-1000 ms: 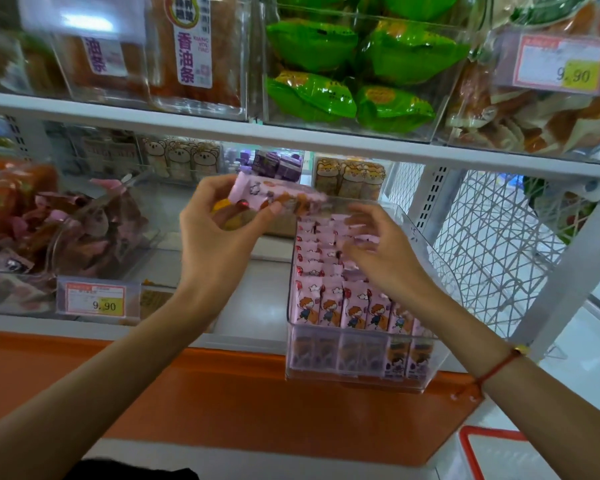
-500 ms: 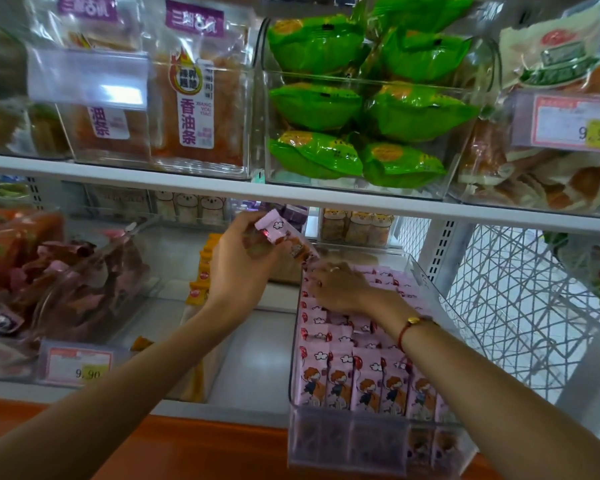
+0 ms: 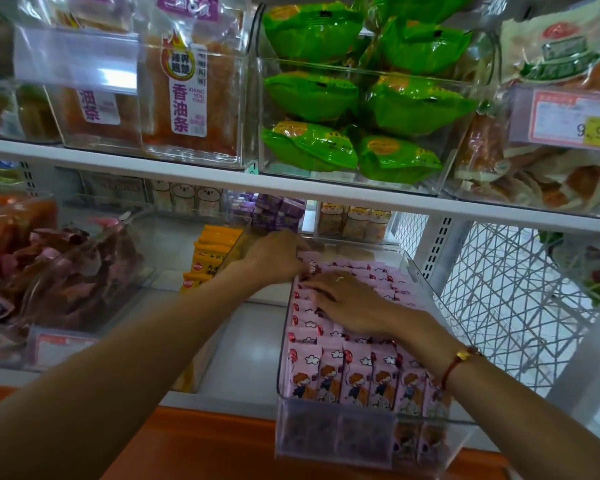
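- Pink packets (image 3: pixel 357 375): upright rows filling a clear bin (image 3: pixel 340 441), lower centre-right of the frame.
- Clear bin: stands on the lower shelf (image 3: pixel 250 341), front wall overhanging its edge.
- Right hand (image 3: pixel 350 303): fingers spread, lying flat on the packet tops at mid-bin; red bracelet (image 3: pixel 459 362) on the wrist.
- Left hand (image 3: pixel 274 258): fingers bent down at the bin's rear left corner, tips among the packets; whether they pinch one cannot be told.
- Yellow packets (image 3: pixel 212 251): stacked just left of the bin.
- Green bags (image 3: pixel 312 95): upper shelf, top centre.
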